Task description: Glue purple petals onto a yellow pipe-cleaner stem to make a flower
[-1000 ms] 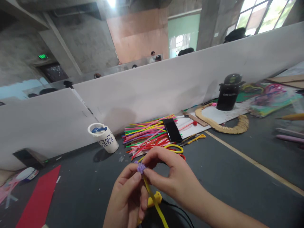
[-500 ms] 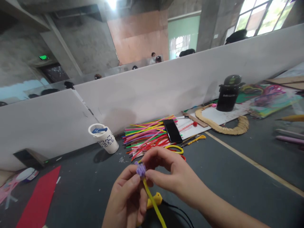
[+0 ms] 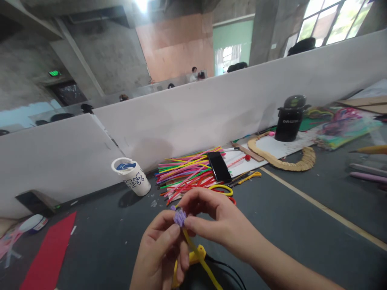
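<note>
Between my two hands is a small purple fuzzy pipe-cleaner piece, with a yellow pipe cleaner trailing down from it toward the bottom edge. My left hand pinches the purple piece from the left, thumb and forefinger closed. From the right, the thumb and fingertips of my right hand close on the same piece. Under the hands lies a yellow-handled tool with a black cord; its far end is hidden. Just beyond, yellow-and-red-handled scissors are partly covered by my right hand.
Many coloured pipe cleaners lie behind my hands, with a black phone on them. A white cup stands left of them. Farther right are a curved tan strip and a black jar. Red paper lies left. A white partition runs behind.
The yellow pipe cleaner's lower end has swung a little to the right. The purple piece has turned slightly between my fingers; both hands stay nearly in place.
</note>
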`<state>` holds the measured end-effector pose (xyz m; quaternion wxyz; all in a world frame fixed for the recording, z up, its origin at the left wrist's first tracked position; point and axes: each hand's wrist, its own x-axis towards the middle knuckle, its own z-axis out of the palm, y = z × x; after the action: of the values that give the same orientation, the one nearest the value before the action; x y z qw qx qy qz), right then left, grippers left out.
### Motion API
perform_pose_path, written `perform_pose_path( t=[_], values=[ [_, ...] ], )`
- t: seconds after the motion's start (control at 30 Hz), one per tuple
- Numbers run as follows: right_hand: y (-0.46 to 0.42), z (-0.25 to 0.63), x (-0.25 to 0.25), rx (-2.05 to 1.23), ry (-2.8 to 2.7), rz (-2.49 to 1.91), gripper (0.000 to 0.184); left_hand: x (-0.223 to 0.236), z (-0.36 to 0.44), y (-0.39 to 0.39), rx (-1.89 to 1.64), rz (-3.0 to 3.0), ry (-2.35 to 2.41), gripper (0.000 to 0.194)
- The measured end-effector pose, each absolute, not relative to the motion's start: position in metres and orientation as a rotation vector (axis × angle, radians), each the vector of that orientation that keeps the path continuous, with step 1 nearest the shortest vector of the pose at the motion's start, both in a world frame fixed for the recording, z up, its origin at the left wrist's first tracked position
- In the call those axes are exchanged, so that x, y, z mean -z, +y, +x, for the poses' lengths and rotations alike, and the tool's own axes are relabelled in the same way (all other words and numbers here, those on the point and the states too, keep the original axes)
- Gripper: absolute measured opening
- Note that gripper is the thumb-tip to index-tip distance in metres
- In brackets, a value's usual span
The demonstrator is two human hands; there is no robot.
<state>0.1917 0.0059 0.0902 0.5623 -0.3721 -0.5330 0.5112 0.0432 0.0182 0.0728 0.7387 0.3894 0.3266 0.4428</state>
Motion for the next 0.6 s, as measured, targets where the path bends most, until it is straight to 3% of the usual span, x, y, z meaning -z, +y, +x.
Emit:
perform_pose_path(
  t=[0.6],
  values=[
    [0.0026,0.1917,-0.0917,-1.086,-1.338,-0.841,0.012,-0.0807,0.0457,0.0124,-1.058,0.895,0.738,0.022]
  ],
)
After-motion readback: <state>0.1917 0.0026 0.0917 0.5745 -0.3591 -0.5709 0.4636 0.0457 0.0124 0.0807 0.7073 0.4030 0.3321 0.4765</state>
